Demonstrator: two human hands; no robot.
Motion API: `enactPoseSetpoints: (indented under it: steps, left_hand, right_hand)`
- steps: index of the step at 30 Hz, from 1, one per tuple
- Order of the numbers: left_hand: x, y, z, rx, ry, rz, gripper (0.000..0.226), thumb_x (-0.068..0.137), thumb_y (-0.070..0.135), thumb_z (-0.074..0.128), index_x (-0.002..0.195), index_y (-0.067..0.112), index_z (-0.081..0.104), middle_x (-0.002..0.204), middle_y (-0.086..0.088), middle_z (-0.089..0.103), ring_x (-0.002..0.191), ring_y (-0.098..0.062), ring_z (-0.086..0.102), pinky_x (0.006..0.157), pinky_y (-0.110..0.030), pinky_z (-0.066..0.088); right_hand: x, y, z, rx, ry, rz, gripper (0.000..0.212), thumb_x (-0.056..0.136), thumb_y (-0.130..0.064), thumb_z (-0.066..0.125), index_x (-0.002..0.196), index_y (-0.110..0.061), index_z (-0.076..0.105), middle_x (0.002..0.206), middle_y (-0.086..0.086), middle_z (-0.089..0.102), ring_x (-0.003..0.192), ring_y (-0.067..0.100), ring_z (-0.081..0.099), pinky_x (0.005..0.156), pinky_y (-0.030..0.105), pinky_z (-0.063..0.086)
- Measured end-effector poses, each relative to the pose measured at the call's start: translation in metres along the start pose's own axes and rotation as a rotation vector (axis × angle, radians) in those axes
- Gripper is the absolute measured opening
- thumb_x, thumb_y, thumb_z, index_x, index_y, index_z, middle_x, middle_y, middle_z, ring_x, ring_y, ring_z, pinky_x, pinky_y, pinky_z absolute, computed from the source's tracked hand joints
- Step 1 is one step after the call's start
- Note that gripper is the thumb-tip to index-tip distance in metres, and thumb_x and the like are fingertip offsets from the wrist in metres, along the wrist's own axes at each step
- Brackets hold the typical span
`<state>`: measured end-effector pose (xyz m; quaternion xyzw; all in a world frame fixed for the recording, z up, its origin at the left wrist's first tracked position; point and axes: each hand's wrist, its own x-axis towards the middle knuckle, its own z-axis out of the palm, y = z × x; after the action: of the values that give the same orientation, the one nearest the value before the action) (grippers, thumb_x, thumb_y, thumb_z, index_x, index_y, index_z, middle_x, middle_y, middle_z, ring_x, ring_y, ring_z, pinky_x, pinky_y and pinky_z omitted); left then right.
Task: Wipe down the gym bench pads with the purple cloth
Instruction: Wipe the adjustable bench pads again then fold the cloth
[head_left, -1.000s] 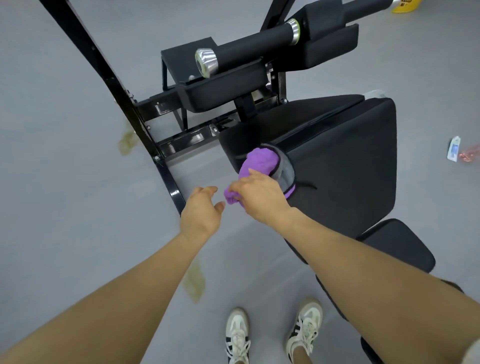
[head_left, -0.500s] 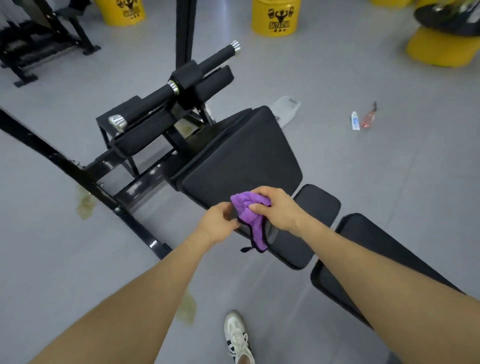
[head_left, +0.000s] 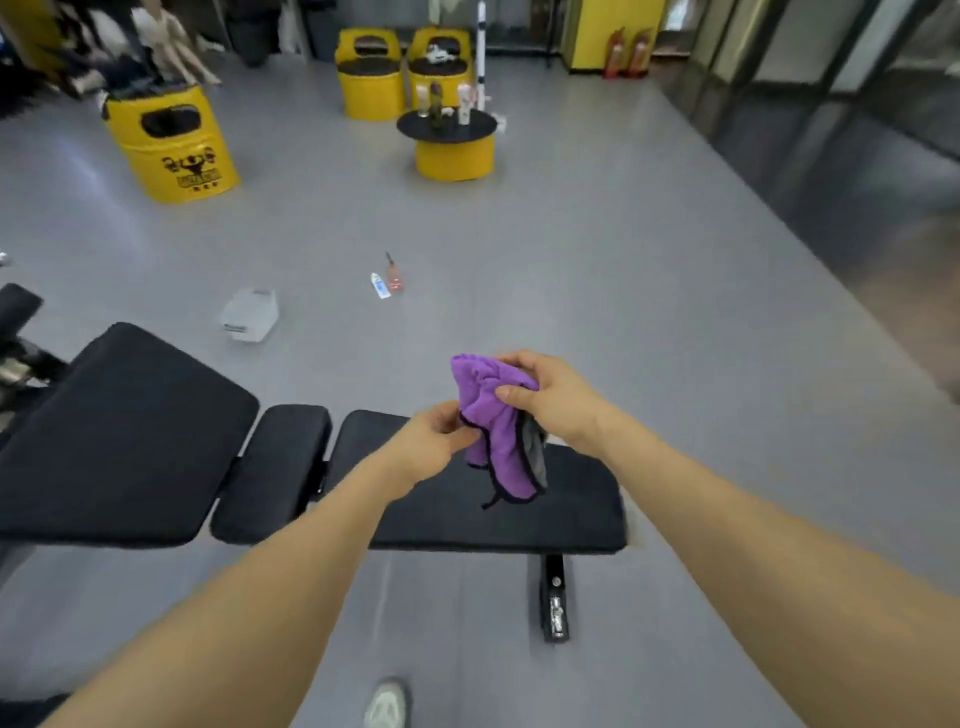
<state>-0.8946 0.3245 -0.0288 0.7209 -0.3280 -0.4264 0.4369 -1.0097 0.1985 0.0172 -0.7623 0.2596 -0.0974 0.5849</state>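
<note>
From the head camera, both hands met above the right-hand pad (head_left: 519, 519) of the black gym bench. The right hand (head_left: 558, 402) held the bunched top of the purple cloth (head_left: 498, 436), its fingers (head_left: 511, 392) curled round the fabric, while the left hand (head_left: 426, 447) pinched the cloth's lower left edge, with its fingers curled in on the dark hem. The cloth hung in the air between the hands, clear of the pad below, showing a dark trim and a grey underside at its right. The bench lay across the lower frame as three black pads: a large one (head_left: 119, 441) at the left, a narrow middle one (head_left: 270, 473) just beside it, and the long one under the hands. A black metal foot (head_left: 553, 597) stood under the right pad. On the grey floor (head_left: 623, 286) beyond the bench lay a clear plastic container (head_left: 249, 314), a small white tube (head_left: 380, 286) and a pinkish bottle (head_left: 394, 275) close together. Farther off stood yellow drums (head_left: 171, 150) and a low round table (head_left: 449, 127) carrying a few bottles. A white shoe (head_left: 387, 704) showed at the bottom edge.
</note>
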Motion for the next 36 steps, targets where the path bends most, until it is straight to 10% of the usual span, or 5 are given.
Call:
enactPoseSetpoints:
  steps: [7, 15, 23, 28, 36]
  left_hand:
    - [0.068, 0.111, 0.127, -0.034, -0.143, 0.005, 0.027, 0.097, 0.028, 0.046, 0.116, 0.008, 0.046, 0.097, -0.009, 0.056, 0.084, -0.019, 0.050, 0.069, -0.034, 0.043]
    - [0.145, 0.227, 0.223, -0.324, -0.385, -0.034, 0.021, 0.094, -0.003, 0.037, 0.092, 0.012, 0.052, 0.085, -0.009, 0.061, 0.071, -0.021, 0.060, 0.058, -0.029, 0.055]
    - [0.223, 0.306, 0.302, -0.196, -0.494, 0.066, 0.025, 0.098, 0.005, 0.035, 0.091, 0.020, 0.054, 0.086, -0.004, 0.061, 0.074, -0.018, 0.057, 0.053, -0.025, 0.044]
    - [0.294, 0.334, 0.355, -0.229, -0.505, 0.080, 0.023, 0.097, 0.005, 0.038, 0.093, 0.019, 0.056, 0.091, -0.005, 0.062, 0.076, -0.019, 0.057, 0.049, -0.020, 0.045]
    - [0.390, 0.368, 0.404, -0.320, -0.208, 0.012, 0.026, 0.096, 0.001, 0.039, 0.086, 0.016, 0.059, 0.081, -0.004, 0.063, 0.063, -0.012, 0.060, 0.050, -0.019, 0.049]
  right_hand:
    - [-0.086, 0.011, -0.160, -0.034, 0.195, -0.005, 0.023, 0.089, 0.009, 0.051, 0.106, -0.004, 0.060, 0.088, 0.001, 0.060, 0.078, 0.005, 0.055, 0.076, 0.017, 0.044]
    - [-0.110, 0.014, -0.286, -0.198, 0.283, 0.053, 0.037, 0.082, 0.010, 0.056, 0.104, -0.018, 0.067, 0.119, -0.005, 0.055, 0.111, 0.008, 0.053, 0.097, 0.025, 0.045]
    - [-0.089, 0.043, -0.412, -0.038, 0.533, 0.143, 0.027, 0.082, 0.005, 0.060, 0.104, -0.011, 0.057, 0.105, 0.004, 0.059, 0.092, 0.015, 0.059, 0.074, 0.015, 0.049]
    - [-0.046, 0.094, -0.504, -0.146, 0.360, 0.225, 0.053, 0.077, -0.002, 0.068, 0.125, -0.016, 0.051, 0.122, -0.001, 0.054, 0.113, 0.016, 0.050, 0.099, 0.033, 0.044]
    - [0.040, 0.117, -0.640, -0.280, 0.160, 0.194, 0.018, 0.076, -0.004, 0.070, 0.075, -0.012, 0.054, 0.077, 0.002, 0.053, 0.070, 0.012, 0.046, 0.060, 0.020, 0.036]
